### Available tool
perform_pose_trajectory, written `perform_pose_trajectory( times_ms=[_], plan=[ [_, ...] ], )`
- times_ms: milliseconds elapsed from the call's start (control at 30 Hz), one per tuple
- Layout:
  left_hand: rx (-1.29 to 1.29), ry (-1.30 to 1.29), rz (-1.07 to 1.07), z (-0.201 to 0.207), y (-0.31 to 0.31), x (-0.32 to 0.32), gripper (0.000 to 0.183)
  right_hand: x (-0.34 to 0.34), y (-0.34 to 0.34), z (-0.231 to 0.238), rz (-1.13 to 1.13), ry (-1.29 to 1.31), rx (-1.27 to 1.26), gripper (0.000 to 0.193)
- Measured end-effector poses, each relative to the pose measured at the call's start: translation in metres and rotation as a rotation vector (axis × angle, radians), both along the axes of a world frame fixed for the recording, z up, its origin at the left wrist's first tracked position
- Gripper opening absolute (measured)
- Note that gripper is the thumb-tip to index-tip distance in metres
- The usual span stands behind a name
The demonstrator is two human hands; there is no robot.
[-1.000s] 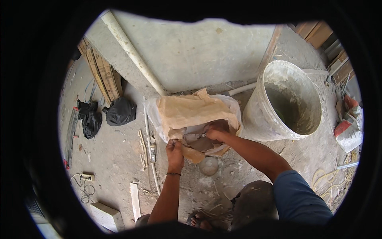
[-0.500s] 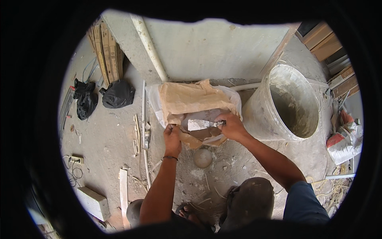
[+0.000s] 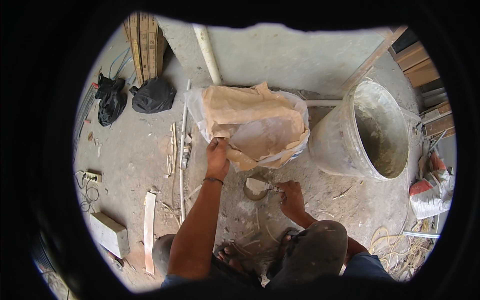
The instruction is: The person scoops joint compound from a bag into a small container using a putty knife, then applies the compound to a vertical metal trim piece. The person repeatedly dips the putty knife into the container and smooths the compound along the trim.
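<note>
A torn tan and white cement sack (image 3: 255, 125) stands open on the dusty floor against a grey wall. My left hand (image 3: 218, 156) grips the sack's near edge. My right hand (image 3: 290, 197) is lower, holding a small trowel (image 3: 272, 188) by its handle. The trowel's tip rests at a small round bowl (image 3: 256, 188) with pale powder in it, just in front of the sack. I squat, with my knee (image 3: 314, 246) and sandalled feet below.
A large grey-smeared bucket (image 3: 367, 131) stands right of the sack. A white pipe (image 3: 207, 47) leans on the wall. Black bags (image 3: 152, 94), planks (image 3: 145, 42), a power strip (image 3: 91, 176), a block (image 3: 108, 233) and a wood strip (image 3: 149, 231) lie left. A bag (image 3: 430, 192) and cables lie right.
My right hand has come out of the sack with the trowel and dropped down to the small bowl. My left hand stays on the sack's edge. The view shifted.
</note>
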State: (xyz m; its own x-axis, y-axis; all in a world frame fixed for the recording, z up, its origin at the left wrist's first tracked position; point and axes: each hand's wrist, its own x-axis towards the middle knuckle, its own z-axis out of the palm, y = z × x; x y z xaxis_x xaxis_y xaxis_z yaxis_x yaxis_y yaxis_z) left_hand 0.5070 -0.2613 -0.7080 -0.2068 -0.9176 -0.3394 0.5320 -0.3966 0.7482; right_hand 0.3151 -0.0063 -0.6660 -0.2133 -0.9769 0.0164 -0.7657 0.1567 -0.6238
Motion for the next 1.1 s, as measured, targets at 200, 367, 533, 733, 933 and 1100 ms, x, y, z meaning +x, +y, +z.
perform_pose_trajectory(
  times_ms=[200, 367, 533, 733, 933, 1100],
  plan=[
    [-0.021, -0.019, -0.015, -0.003, -0.002, 0.001, 0.006, 0.006, 0.021, -0.03, 0.024, 0.017, -0.142, 0.049],
    [-0.006, -0.055, -0.009, 0.005, 0.001, -0.003, 0.007, -0.001, 0.025, -0.023, 0.069, 0.065, -0.205, 0.053],
    [-0.035, -0.119, -0.046, 0.013, 0.009, -0.003, 0.01, -0.015, 0.001, 0.031, 0.098, 0.077, -0.286, 0.054],
    [-0.128, -0.101, -0.059, 0.021, 0.023, -0.011, 0.01, -0.058, -0.101, 0.108, 0.146, 0.526, -0.206, 0.041],
    [-0.155, -0.101, -0.099, 0.032, 0.025, -0.022, 0.008, -0.059, -0.188, 0.057, 0.275, 0.672, 0.199, 0.021],
    [-0.194, -0.095, -0.186, 0.044, 0.024, -0.015, 0.01, -0.066, -0.194, 0.016, 0.181, 0.466, 0.278, 0.025]
  ],
)
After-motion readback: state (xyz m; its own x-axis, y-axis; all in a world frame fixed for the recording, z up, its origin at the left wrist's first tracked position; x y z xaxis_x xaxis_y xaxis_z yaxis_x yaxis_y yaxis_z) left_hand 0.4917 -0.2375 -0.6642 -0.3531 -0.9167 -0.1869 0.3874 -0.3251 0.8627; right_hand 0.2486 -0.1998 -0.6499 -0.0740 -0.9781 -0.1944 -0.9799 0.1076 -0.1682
